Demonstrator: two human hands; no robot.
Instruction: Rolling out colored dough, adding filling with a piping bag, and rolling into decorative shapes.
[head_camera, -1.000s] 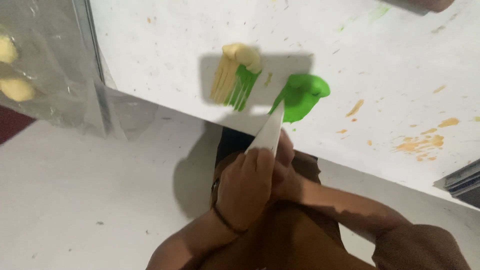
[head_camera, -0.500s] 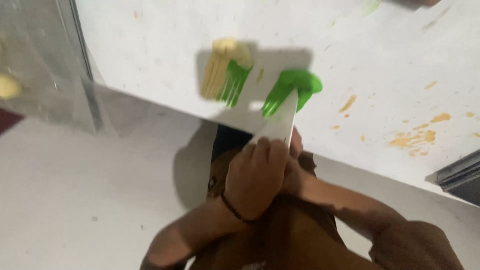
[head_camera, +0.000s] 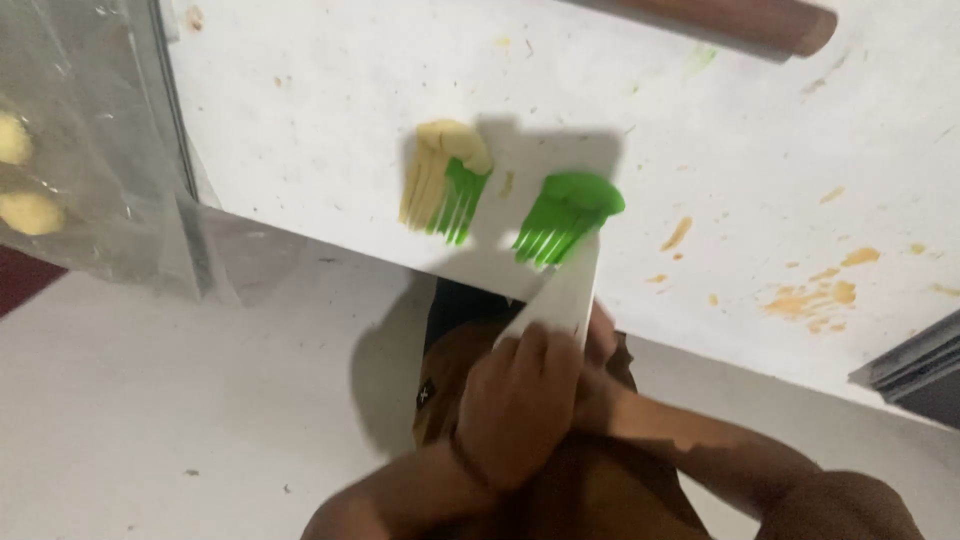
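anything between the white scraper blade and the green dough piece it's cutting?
Nothing visible. The white scraper, gripped by both hands (left hand, right hand mostly hidden behind), already meets the green dough piece at its near edge. The yellow-green piece lies apart, to the left.

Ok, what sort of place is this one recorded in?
Probably a small food or craft workspace: a stained white board, combed green and yellow dough pieces, a wooden roller, bagged lumps.

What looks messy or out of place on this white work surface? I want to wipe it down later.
Orange-yellow smears and specks stain the white board at its right side, away from the green piece and the yellow-and-green piece. A faint green smudge sits near the top. Nothing looks broken.
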